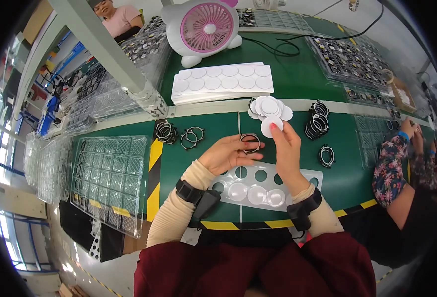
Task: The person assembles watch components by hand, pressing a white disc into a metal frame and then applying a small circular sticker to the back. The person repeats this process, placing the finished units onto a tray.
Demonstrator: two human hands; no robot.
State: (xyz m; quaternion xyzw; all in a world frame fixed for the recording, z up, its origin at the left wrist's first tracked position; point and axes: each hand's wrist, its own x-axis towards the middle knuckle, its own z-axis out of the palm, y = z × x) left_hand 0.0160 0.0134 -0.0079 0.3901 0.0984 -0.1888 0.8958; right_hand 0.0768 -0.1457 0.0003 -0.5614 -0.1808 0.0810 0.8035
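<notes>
My left hand [222, 156] holds a round black-and-silver ring frame [243, 140] between thumb and fingers, above the green mat. To its right, my right hand [289, 148] pinches a white disc [268, 128] by its edge, at the near side of a pile of loose white discs [269, 105]. The disc and the ring are apart. Below both hands lies a translucent sheet [305, 175] with round holes and several white discs still on it. More ring frames [165, 132] stand clustered to the left, and another cluster [317, 124] is to the right.
A stack of white disc sheets [222, 83] lies beyond a pale rail, before a white-and-pink fan [209, 29]. Clear compartment trays [110, 163] sit at left. A metal post [104, 49] rises at left. A co-worker's flowered sleeve [391, 166] is at right; another person sits far left.
</notes>
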